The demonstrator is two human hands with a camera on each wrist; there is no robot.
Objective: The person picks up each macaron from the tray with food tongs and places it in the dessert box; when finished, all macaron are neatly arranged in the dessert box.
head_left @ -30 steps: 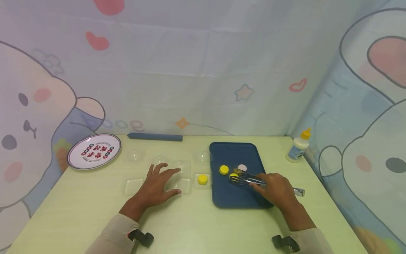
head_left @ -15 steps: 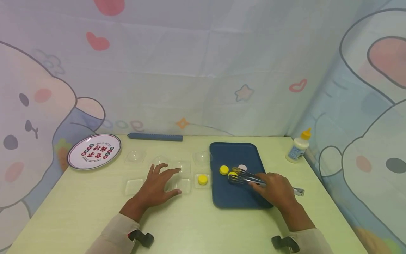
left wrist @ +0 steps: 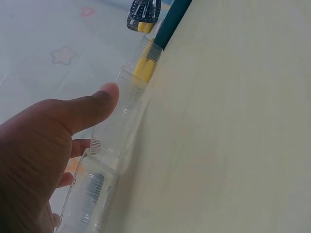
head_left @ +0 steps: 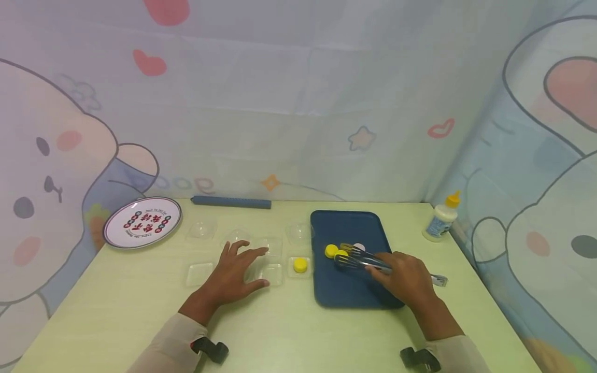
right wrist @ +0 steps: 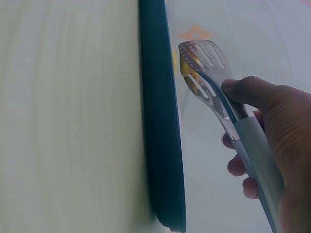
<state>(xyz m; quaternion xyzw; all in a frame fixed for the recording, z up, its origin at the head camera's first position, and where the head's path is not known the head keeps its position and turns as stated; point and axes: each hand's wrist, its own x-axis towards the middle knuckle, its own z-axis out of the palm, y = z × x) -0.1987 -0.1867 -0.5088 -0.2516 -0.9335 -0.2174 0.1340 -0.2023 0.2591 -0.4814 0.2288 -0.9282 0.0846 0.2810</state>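
Note:
My right hand (head_left: 404,277) grips metal tongs (right wrist: 228,109) over the blue tray (head_left: 347,290). Their slotted ends sit around a yellow macaron (head_left: 341,254), which overlaps a second yellow macaron (head_left: 330,250) in the head view. A pale pink macaron (head_left: 358,247) lies just behind the tongs. Fingers spread and slightly bent, my left hand (head_left: 230,274) is among clear plastic boxes, its thumb beside one open box (head_left: 271,274). In the left wrist view the thumb overlaps a clear box (left wrist: 114,128). Another box (head_left: 299,273), left of the tray, holds a yellow macaron (head_left: 300,265).
More clear boxes and lids, such as a lid (head_left: 201,229) and a box (head_left: 199,274), stand on the left. A patterned plate (head_left: 142,223) is at far left, a dark blue bar (head_left: 230,202) along the back edge. A glue bottle (head_left: 440,220) stands at back right.
The tongs have shifted slightly left with the yellow macaron between their ends, closer to the other yellow one. My left hand has stayed in place. The head view has shifted a little.

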